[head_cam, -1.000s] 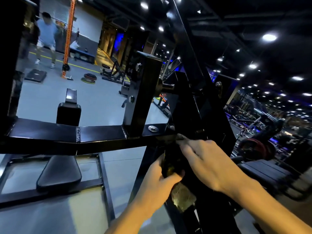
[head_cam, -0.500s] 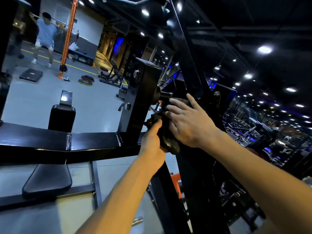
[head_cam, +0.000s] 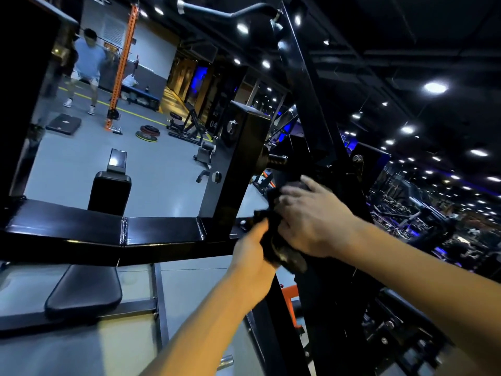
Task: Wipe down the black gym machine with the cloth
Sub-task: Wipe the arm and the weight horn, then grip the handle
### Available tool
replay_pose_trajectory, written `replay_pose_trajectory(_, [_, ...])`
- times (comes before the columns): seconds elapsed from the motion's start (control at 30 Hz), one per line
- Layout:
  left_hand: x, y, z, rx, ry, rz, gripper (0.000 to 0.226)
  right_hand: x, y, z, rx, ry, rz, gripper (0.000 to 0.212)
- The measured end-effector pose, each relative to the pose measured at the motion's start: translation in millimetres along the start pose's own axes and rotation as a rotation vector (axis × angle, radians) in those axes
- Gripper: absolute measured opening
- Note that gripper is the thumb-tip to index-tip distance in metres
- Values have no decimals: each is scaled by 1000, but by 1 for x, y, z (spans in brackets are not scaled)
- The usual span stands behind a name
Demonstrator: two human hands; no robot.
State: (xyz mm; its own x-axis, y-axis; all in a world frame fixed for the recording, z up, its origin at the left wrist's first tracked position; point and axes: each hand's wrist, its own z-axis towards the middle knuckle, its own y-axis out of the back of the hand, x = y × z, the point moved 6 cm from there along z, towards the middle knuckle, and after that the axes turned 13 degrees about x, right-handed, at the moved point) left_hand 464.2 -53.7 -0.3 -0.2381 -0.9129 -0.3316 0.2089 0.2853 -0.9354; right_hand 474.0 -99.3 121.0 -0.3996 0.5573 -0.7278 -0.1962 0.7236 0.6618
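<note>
Crumpled dark cloth (head_cam: 282, 251) against glossy black gym machine (head_cam: 162, 234) at the beam-upright joint, left hand (head_cam: 253, 256) gripping its lower edge, right hand (head_cam: 311, 221) pressing it flat with extended fingers, open floor (head_cam: 162, 175) beyond the frame.

The cloth (head_cam: 282, 251) is mostly hidden between both hands. The right fingers (head_cam: 291, 191) are blurred. Both forearms are cut off below.

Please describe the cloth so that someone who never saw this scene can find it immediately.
Find the black gym machine, where its horizontal beam meets the upright post. Just right of that joint, the left hand and right hand meet. The cloth is the dark crumpled bundle between them, soft and wrinkled, unlike the smooth, shiny metal around it.
</note>
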Motion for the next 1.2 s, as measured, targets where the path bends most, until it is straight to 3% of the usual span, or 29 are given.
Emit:
replay_pose_trajectory(0.1, [-1,0,-2,45,2,-4,31,-4,3,5,1,47,32,91])
replay_pose_trajectory(0.23, [-34,-21,20,60,-65,19,35,-30,26,19,-56,0,34,72])
replay_pose_trajectory(0.33, [-19,-14,1,92,22,99,34,-19,1,-10,-127,51,60,78])
replay_pose_trajectory(0.43, [-10,-3,-6,170,67,191,31,-15,-22,-26,-205,92,85,65])
replay_pose_trajectory(0.6, [-47,-23,14,93,-58,231,29,-30,6,6,-221,-44,170,81])
replay_pose_trajectory(0.73, [-50,-14,-18,146,-61,456,25,-2,-7,-20,-322,-24,333,79])
replay_pose_trajectory(0.83, [-59,-13,-37,182,-109,632,29,20,-8,-47,-358,4,646,91])
replay_pose_trajectory(0.93, [-80,-36,-46,219,-188,832,38,37,6,-65,-455,80,1240,94])
replay_pose_trajectory(1.03, [-93,-62,-57,307,-240,969,30,47,15,-71,-644,121,1728,59])
replay_pose_trajectory(1.1, [-99,-72,-64,347,-266,993,26,54,15,-67,-681,114,2036,37])
replay_pose_trajectory(1.2, [-105,-75,-72,346,-272,1063,28,65,14,-56,-618,207,2283,41])
